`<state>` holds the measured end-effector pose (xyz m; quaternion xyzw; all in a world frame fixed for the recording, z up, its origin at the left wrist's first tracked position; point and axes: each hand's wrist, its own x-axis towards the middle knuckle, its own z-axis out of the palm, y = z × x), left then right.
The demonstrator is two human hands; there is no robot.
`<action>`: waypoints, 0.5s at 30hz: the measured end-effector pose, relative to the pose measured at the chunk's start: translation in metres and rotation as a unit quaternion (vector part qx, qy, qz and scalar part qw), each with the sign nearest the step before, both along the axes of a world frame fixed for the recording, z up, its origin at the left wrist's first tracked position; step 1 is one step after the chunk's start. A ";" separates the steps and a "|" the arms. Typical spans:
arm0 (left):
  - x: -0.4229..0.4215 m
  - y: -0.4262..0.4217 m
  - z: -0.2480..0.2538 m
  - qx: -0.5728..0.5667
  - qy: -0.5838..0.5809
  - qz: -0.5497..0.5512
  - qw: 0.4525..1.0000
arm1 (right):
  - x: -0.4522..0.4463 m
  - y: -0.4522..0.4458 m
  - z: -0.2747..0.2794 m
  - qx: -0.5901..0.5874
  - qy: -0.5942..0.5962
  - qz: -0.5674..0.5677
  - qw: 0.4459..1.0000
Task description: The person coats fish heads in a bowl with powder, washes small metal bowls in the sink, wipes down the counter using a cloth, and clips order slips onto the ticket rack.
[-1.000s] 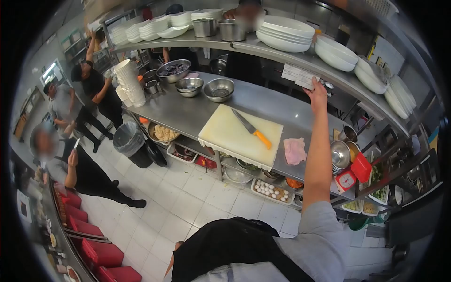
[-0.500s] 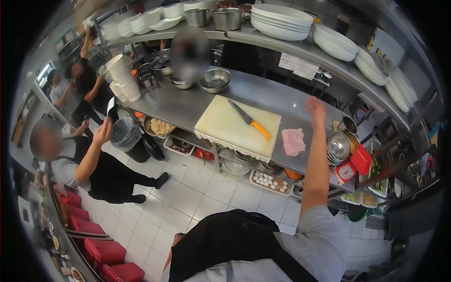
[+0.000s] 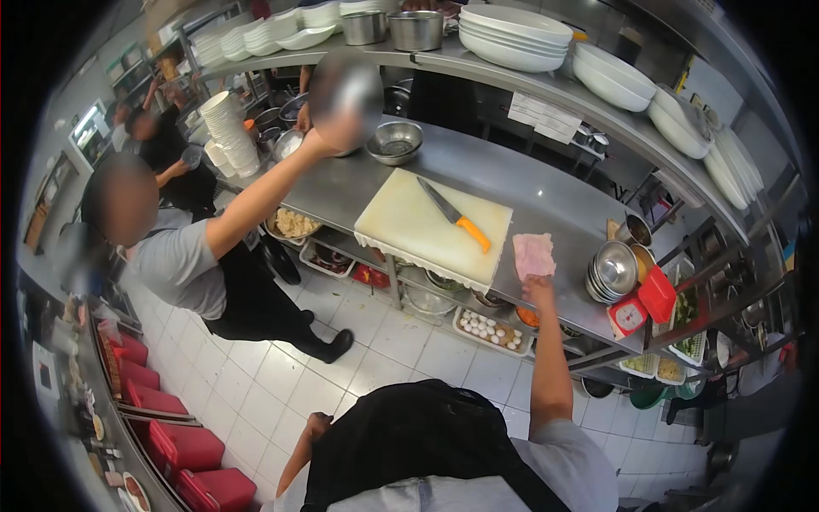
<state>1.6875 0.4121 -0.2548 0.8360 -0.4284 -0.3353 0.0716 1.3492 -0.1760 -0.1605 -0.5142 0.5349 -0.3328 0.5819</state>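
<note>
A thin, flat slice of pink raw meat (image 3: 534, 254) lies on the steel counter, right of the cutting board. My right hand (image 3: 537, 289) is at its near edge, fingers closed on that edge as far as I can see. Low by my apron hangs my left hand (image 3: 319, 423), small and dark in view, its fingers curled, with nothing visible in it. On the pale cutting board (image 3: 401, 226), a knife with an orange handle (image 3: 472, 232) rests at a slant. A cloth edge shows under the board.
Metal bowls (image 3: 614, 268) and a red scale (image 3: 629, 316) stand at right. White plates (image 3: 512, 38) line the shelf above. Eggs (image 3: 490, 329) sit in a tray below the counter. To my left a co-worker (image 3: 192, 269) reaches an arm over the counter.
My right hand has come down from above the counter's far side to the meat's near edge. The co-worker on the left has stepped closer and stretched an arm across the counter.
</note>
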 end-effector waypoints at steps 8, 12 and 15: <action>0.004 -0.033 -0.016 0.067 0.167 0.200 0.963 | 0.000 0.021 0.003 0.009 -0.055 0.061 0.997; 0.001 -0.035 -0.063 0.080 0.198 0.285 0.934 | 0.007 0.019 0.018 0.054 -0.023 0.117 0.991; -0.006 -0.040 -0.063 0.061 0.199 0.326 0.922 | 0.015 0.015 0.029 0.031 -0.003 0.149 0.988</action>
